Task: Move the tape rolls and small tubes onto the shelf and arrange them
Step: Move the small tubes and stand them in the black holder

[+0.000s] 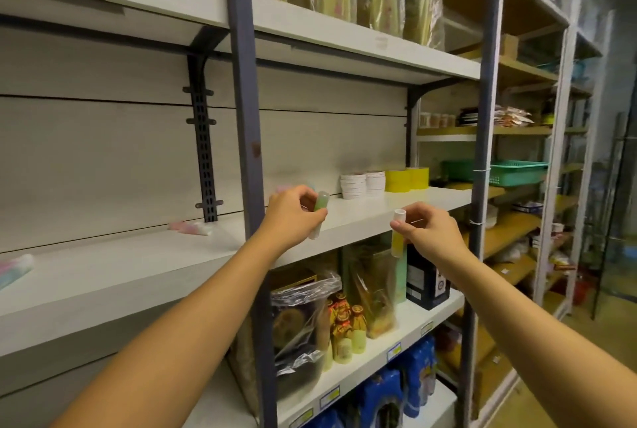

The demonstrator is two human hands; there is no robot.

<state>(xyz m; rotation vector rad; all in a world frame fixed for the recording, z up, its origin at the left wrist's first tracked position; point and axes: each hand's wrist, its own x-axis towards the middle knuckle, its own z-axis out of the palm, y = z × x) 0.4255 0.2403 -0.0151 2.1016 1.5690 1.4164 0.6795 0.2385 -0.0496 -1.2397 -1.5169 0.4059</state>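
I counted two tubes in hand: my left hand (296, 212) pinched a green tube (319, 212) and my right hand (429, 229) a yellow tube (397, 238), both before the shelf (362, 221), which carried two white tape stacks (362, 183) and two yellow tape rolls (406, 179); no labels were readable

A single wide-angle head camera looks forward and slightly down along two outstretched forearms, close to the white laminate shelf (362, 221) at about chest height, with the grey metal shelving upright (246, 117) directly ahead.
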